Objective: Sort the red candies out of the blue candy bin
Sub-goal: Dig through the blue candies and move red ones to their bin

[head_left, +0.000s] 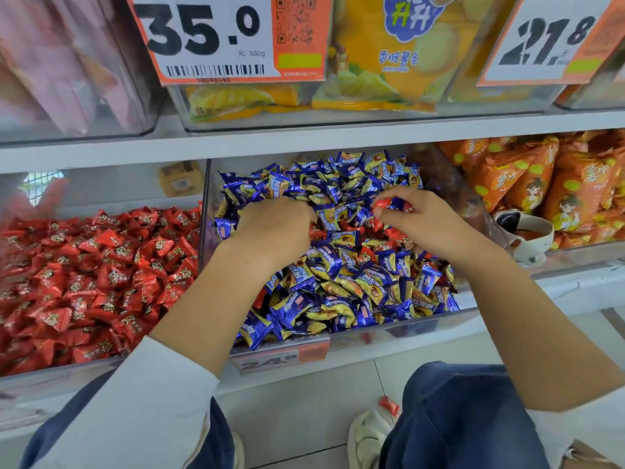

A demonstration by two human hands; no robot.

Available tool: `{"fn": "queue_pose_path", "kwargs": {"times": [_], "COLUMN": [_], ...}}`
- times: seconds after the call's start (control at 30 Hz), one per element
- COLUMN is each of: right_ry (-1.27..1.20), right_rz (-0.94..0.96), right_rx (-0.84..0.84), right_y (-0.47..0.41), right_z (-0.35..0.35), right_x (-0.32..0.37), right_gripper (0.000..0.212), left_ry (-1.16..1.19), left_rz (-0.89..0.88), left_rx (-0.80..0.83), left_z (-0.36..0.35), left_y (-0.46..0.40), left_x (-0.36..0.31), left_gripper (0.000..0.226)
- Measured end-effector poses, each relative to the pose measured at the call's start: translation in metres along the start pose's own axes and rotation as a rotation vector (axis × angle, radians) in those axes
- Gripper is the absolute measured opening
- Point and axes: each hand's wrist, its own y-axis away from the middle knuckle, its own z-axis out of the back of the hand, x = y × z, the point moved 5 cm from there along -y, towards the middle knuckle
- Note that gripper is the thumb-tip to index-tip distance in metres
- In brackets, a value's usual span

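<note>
Right hand (424, 220) pinching a red candy (384, 202) above the blue candy bin (399, 328); left hand (270, 228) palm-down, fingers buried, grip untellable.

Two shelves are sitting one above the other. On the lower shelf (422, 340), three bins are standing side by side. The middle bin (399, 328) is holding a heap of wrapped candies (355, 286), piled higher toward its back. Both hands are lying in this heap: the left hand (270, 228) toward the left wall, the right hand (422, 218) toward the right wall, pinching one candy (384, 203). The left bin (20, 370) is holding another heap of candies (84, 275). The right bin (575, 253) is holding snack packets (548, 177), with a scoop (527, 235) lying before them. On the upper shelf (304, 135), bins of packets (372, 62) are standing behind price cards (216, 38). Below, one candy (389, 403) is lying on the floor (304, 401) beside a shoe (367, 434).
</note>
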Motion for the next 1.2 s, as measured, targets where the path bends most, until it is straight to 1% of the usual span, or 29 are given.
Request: {"fn": "queue_pose_path", "kwargs": {"times": [0.1, 0.17, 0.27, 0.33, 0.37, 0.43, 0.53, 0.6, 0.7, 0.83, 0.9, 1.03, 1.13, 1.2], "right_ry": [-0.198, -0.373, -0.586, -0.666, -0.665, -0.587, -0.413, -0.322, -0.331, -0.295, -0.286, -0.248, -0.213, -0.195], "right_rz": [-0.089, -0.126, -0.115, -0.081, -0.062, -0.020, -0.023, -0.064, -0.114, -0.124, -0.118, -0.078, -0.068, -0.087], "right_rx": [-0.033, -0.027, 0.058, 0.145, 0.177, 0.207, 0.159, 0.117, 0.129, 0.131, 0.133, 0.092, 0.010, -0.068], "right_y": [0.003, 0.005, 0.011, 0.017, 0.022, 0.028, 0.027, 0.023, 0.023, 0.027, 0.028, 0.026, 0.025, 0.025], "right_z": [0.003, 0.005, 0.005, -0.001, -0.006, -0.019, -0.038, -0.047, -0.058, -0.068, -0.071, -0.070, -0.060, -0.049], "right_x": [-0.003, -0.005, 0.005, 0.017, 0.025, 0.037, 0.045, 0.049, 0.056, 0.068, 0.070, 0.070, 0.066, 0.060], "right_gripper": [0.031, 0.029, 0.019, 0.018, 0.020, 0.022, 0.019, 0.024, 0.041, 0.047, 0.044, 0.025, 0.014, 0.011], "left_ry": [-0.006, 0.028, 0.118, 0.190, 0.230, 0.329, 0.473, 0.534, 0.602, 0.596, 0.577, 0.561, 0.563, 0.564], "left_rz": [0.036, 0.024, 0.003, -0.016, -0.028, -0.045, -0.037, -0.038, -0.024, 0.030, 0.050, 0.078, 0.090, 0.111], "left_rx": [-0.040, -0.065, -0.136, -0.196, -0.228, -0.279, -0.344, -0.377, -0.410, -0.413, -0.415, -0.433, -0.436, -0.438], "left_z": [0.002, 0.005, 0.020, 0.033, 0.039, 0.048, 0.049, 0.047, 0.046, 0.045, 0.044, 0.046, 0.046, 0.045], "left_y": [-0.001, 0.002, 0.017, 0.031, 0.040, 0.059, 0.080, 0.089, 0.097, 0.103, 0.106, 0.112, 0.113, 0.111], "left_x": [0.005, 0.004, 0.002, 0.004, 0.008, 0.020, 0.044, 0.056, 0.072, 0.093, 0.098, 0.104, 0.106, 0.108], "left_gripper": [0.043, 0.039, 0.033, 0.031, 0.030, 0.027, 0.020, 0.016, 0.014, 0.015, 0.015, 0.017, 0.016, 0.014]}}
